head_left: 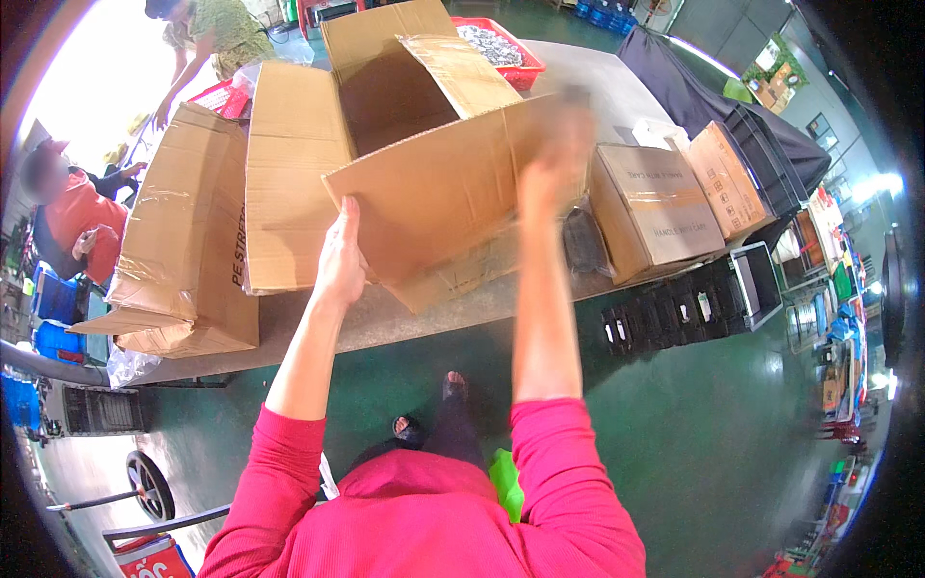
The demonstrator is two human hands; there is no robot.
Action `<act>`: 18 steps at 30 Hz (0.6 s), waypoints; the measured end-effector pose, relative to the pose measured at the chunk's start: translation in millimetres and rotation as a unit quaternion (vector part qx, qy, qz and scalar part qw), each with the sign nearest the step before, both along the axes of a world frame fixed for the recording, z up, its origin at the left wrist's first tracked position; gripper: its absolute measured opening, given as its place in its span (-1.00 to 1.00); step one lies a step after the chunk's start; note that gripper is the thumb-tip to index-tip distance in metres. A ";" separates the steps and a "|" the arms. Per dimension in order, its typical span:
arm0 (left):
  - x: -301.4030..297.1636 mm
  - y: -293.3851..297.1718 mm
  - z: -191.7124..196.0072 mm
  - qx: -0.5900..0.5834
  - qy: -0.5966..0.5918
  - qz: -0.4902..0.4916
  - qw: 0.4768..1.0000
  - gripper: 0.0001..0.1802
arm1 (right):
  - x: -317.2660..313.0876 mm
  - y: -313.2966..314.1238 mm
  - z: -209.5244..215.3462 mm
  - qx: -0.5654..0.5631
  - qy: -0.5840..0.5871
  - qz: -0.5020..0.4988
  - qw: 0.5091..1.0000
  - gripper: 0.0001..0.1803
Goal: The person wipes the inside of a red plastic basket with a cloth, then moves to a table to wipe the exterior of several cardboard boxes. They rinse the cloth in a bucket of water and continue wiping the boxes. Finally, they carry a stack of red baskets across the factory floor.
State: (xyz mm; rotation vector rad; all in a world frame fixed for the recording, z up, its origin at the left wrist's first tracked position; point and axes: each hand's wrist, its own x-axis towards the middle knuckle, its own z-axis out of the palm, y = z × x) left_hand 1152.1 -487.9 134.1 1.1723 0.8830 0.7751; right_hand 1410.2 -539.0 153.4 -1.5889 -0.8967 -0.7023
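Note:
A large open cardboard box (289, 183) sits on the table in front of me, its flaps spread outward and its inside dark. My left hand (342, 258) is closed on the left edge of the near flap (434, 193), which tilts up toward me. At the right end of that same flap is my right hand (561, 154), smeared by motion, so its fingers cannot be made out. Beside the right forearm, a dark plastic-wrapped bundle (584, 241) lies on the table.
Left stands a tall carton (183, 231); right are two closed cartons (655, 207) (725, 183). A red basket of small metallic parts (525, 72) sits behind the box. Black crates (674, 318) are below the table's right edge. Two people (82, 217) (226, 39) are at the left.

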 end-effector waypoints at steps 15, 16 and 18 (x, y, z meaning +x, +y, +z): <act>27.8 -17.5 26.8 -0.082 -0.174 -0.142 0.971 -0.06 | -55.1 33.1 18.5 -0.058 -0.067 0.106 0.990 -0.55; 29.2 -20.0 27.8 -0.126 -0.140 -0.125 0.974 -0.08 | -52.1 34.3 25.1 -0.007 -0.088 0.117 0.989 -0.56; 35.7 -22.7 26.1 -0.089 -0.151 -0.081 0.981 -0.25 | -70.9 28.4 23.2 0.010 -0.062 0.088 0.994 -0.58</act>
